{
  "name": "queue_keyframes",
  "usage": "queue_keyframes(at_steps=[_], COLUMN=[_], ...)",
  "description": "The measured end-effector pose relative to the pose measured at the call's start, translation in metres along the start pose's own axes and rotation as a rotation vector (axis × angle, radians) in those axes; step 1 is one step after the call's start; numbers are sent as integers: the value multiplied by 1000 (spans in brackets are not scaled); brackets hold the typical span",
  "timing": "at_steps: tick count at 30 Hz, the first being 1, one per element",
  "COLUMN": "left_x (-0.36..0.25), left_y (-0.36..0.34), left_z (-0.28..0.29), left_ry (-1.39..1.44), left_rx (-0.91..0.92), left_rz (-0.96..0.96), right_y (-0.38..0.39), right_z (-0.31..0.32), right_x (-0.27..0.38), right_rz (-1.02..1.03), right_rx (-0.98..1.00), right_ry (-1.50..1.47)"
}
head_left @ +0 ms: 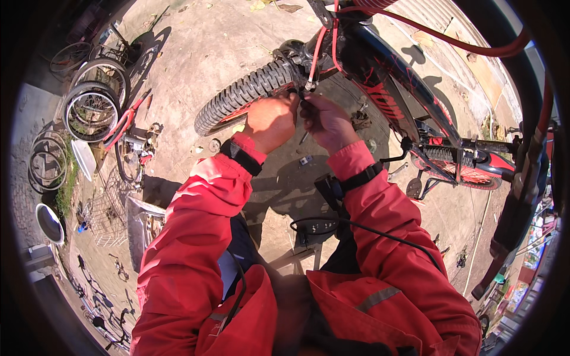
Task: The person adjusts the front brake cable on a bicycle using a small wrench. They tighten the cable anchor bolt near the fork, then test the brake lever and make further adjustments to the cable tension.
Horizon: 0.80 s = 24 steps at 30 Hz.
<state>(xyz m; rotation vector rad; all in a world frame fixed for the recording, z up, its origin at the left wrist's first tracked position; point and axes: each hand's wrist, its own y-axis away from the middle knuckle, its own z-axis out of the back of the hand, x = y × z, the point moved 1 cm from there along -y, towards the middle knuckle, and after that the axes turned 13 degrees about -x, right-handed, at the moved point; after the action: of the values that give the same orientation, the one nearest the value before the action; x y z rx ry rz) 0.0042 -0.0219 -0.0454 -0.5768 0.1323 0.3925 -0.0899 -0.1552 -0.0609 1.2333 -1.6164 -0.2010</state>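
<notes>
A bicycle with a black and red frame (386, 89) stands in front of me, its knobby front tire (243, 92) pointing left. Both my hands meet beside this wheel, close below the fork. My left hand (272, 121) has its fingers closed at the wheel's near side. Thumb and fingers of my right hand (328, 123) pinch together just to its right. What they grip is small, dark and mostly hidden by the fingers. Just above the fingertips, a red cable (316, 56) runs down to a small metal fitting.
Loose wheels (92, 113) and a red bicycle frame (126, 121) lie on the left. A wire basket (110, 219) and a white basin (50, 223) are lower left. The bicycle's pedal (414, 187) and rear wheel (475, 178) reach right. Small parts lie on the concrete ground.
</notes>
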Motion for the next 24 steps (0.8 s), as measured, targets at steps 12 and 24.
queue_keyframes(at_steps=[12, 24], left_x=[1, -1], left_y=[-1, 0], left_z=[0, 0], left_ry=[2, 19], left_rx=[-28, -15], left_rz=[-30, 17], right_y=[3, 1], right_z=[-3, -2], right_x=[-1, -3], right_rz=[-15, -23], right_rx=[-8, -13], right_ry=[-35, -26])
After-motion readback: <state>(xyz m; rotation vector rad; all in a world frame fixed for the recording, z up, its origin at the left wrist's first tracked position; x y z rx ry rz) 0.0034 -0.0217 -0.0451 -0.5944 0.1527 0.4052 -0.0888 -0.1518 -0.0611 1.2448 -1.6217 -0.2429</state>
